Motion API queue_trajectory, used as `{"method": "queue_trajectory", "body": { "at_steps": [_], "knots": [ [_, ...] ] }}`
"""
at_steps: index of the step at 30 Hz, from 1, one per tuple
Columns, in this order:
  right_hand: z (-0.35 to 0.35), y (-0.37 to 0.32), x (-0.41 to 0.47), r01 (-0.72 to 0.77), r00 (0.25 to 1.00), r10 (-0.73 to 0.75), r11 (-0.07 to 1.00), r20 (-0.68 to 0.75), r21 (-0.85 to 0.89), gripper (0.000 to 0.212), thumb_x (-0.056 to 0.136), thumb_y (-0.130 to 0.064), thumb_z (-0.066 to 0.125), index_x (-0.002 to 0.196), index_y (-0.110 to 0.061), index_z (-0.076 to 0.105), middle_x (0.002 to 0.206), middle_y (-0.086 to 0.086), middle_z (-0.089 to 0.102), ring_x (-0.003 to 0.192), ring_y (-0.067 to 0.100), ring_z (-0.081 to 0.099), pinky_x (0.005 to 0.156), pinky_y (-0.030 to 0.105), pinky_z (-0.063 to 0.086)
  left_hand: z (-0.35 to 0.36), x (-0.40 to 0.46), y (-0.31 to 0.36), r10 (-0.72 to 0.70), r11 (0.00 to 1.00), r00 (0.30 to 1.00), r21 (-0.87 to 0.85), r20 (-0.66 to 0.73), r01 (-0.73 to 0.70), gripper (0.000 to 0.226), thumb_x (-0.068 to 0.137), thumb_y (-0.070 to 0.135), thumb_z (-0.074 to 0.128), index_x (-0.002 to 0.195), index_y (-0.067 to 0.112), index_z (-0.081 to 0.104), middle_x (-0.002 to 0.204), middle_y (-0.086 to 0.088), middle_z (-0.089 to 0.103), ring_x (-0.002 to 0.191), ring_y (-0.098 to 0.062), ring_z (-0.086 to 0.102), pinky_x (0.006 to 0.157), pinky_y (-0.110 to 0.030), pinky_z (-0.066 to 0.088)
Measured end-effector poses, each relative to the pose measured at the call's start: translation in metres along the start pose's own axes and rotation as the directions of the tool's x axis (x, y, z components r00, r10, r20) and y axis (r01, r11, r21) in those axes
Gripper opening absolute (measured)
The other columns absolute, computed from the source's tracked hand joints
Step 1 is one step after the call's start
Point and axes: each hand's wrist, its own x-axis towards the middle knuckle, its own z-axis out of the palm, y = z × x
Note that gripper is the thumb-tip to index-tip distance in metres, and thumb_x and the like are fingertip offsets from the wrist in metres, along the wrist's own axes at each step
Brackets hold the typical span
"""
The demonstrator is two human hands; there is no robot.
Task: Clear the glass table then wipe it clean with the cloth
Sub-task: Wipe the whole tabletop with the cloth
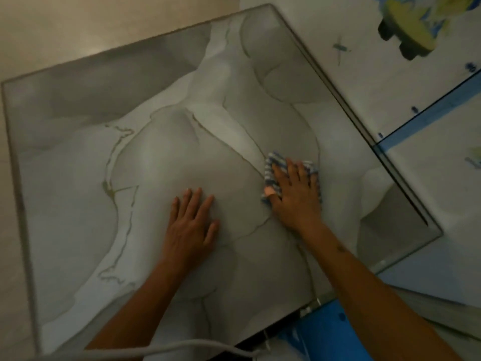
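The glass table (78, 157) has a grey and white marbled top with thin gold veins and fills most of the view. My right hand (295, 194) lies flat with spread fingers on a blue and white striped cloth (270, 168), pressing it onto the glass right of centre. Most of the cloth is hidden under the palm. My left hand (194, 225) rests flat on the bare glass near the middle, fingers straight, about a hand's width left of the cloth.
The table's right edge (359, 121) runs diagonally beside a white surface with blue stripes (426, 113). A yellow and dark object (406, 32) lies at the top right. A pale cord (182, 346) crosses the bottom. Beige floor (78, 24) lies beyond the far edge.
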Motion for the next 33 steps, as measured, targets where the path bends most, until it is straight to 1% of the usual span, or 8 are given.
{"method": "queue_trajectory", "body": {
  "at_steps": [12, 21, 22, 23, 25, 27, 30, 33],
  "knots": [
    [0.037, -0.113, -0.203, 0.131, 0.990, -0.130, 0.991, 0.061, -0.012, 0.073, 0.091, -0.063, 0.038, 0.154, -0.031, 0.017, 0.163, 0.001, 0.012, 0.150, 0.024, 0.006, 0.118, 0.052, 0.002, -0.004, -0.055, 0.002, 0.036, 0.999, 0.999, -0.038, 0.039, -0.034, 0.060, 0.096, 0.047, 0.037, 0.143, 0.013, 0.049, 0.157, -0.015, 0.035, 0.148, -0.032, 0.025, 0.121, -0.050, 0.013],
    [0.045, -0.128, -0.302, 0.024, 0.992, -0.004, 0.987, -0.129, 0.157, 0.040, 0.099, -0.026, 0.040, 0.138, -0.018, 0.050, 0.141, 0.007, 0.053, 0.132, 0.031, 0.047, 0.105, 0.052, 0.039, -0.019, -0.129, -0.031, 0.094, 0.996, 0.992, -0.002, 0.084, -0.094, 0.056, 0.092, 0.039, 0.039, 0.139, 0.011, 0.051, 0.155, -0.016, 0.037, 0.146, -0.036, 0.028, 0.119, -0.052, 0.014],
    [0.042, -0.125, -0.311, -0.120, 0.983, 0.162, 0.923, -0.086, 0.365, 0.035, 0.100, -0.017, 0.040, 0.132, -0.013, 0.055, 0.135, 0.004, 0.059, 0.128, 0.033, 0.051, 0.102, 0.047, 0.043, -0.022, -0.133, -0.036, 0.090, 0.996, 0.993, -0.004, 0.080, -0.089, 0.056, 0.092, 0.039, 0.039, 0.139, 0.011, 0.051, 0.154, -0.017, 0.038, 0.145, -0.037, 0.029, 0.119, -0.052, 0.014],
    [0.035, -0.120, -0.316, -0.351, 0.890, 0.456, 0.667, 0.012, 0.657, 0.030, 0.101, -0.013, 0.042, 0.125, -0.009, 0.059, 0.123, -0.001, 0.065, 0.119, 0.033, 0.057, 0.095, 0.039, 0.048, -0.025, -0.137, -0.043, 0.086, 0.996, 0.993, -0.007, 0.084, -0.086, 0.056, 0.093, 0.038, 0.039, 0.139, 0.011, 0.051, 0.154, -0.018, 0.038, 0.145, -0.037, 0.029, 0.119, -0.053, 0.015],
    [0.021, -0.100, -0.320, -0.654, 0.420, 0.833, 0.004, 0.359, 0.757, 0.032, 0.100, -0.029, 0.046, 0.109, -0.005, 0.064, 0.096, 0.005, 0.069, 0.082, 0.030, 0.063, 0.070, 0.034, 0.052, -0.030, -0.142, -0.053, 0.089, 0.996, 0.992, -0.002, 0.087, -0.089, 0.055, 0.093, 0.039, 0.038, 0.139, 0.011, 0.051, 0.154, -0.018, 0.037, 0.145, -0.038, 0.029, 0.119, -0.053, 0.016],
    [0.000, -0.084, -0.315, -0.675, 0.221, 0.868, -0.192, 0.444, 0.712, 0.060, 0.090, -0.062, 0.045, 0.099, -0.007, 0.066, 0.079, 0.014, 0.065, 0.057, 0.025, 0.057, 0.055, 0.034, 0.048, -0.033, -0.144, -0.058, 0.096, 0.995, 0.991, 0.003, 0.088, -0.096, 0.055, 0.093, 0.039, 0.038, 0.139, 0.012, 0.051, 0.154, -0.018, 0.037, 0.145, -0.038, 0.028, 0.119, -0.053, 0.015],
    [-0.030, -0.089, -0.274, -0.620, 0.458, 0.889, 0.331, -0.014, 0.712, 0.050, 0.094, -0.063, 0.036, 0.099, -0.019, 0.060, 0.086, 0.012, 0.062, 0.069, 0.024, 0.058, 0.059, 0.038, 0.049, -0.036, -0.138, -0.057, 0.097, 0.995, 0.994, -0.001, 0.055, -0.097, 0.054, 0.093, 0.038, 0.039, 0.138, 0.012, 0.052, 0.153, -0.019, 0.039, 0.144, -0.039, 0.029, 0.119, -0.054, 0.017],
    [-0.023, -0.114, -0.221, -0.387, 0.838, 0.488, 0.848, -0.246, 0.362, 0.040, 0.096, -0.049, 0.034, 0.125, -0.028, 0.051, 0.122, 0.005, 0.055, 0.110, 0.026, 0.054, 0.091, 0.048, 0.049, -0.032, -0.123, -0.048, 0.113, 0.994, 0.992, -0.018, 0.062, -0.112, 0.055, 0.092, 0.039, 0.038, 0.138, 0.013, 0.052, 0.153, -0.019, 0.038, 0.145, -0.039, 0.028, 0.118, -0.055, 0.019]
  ]
}}
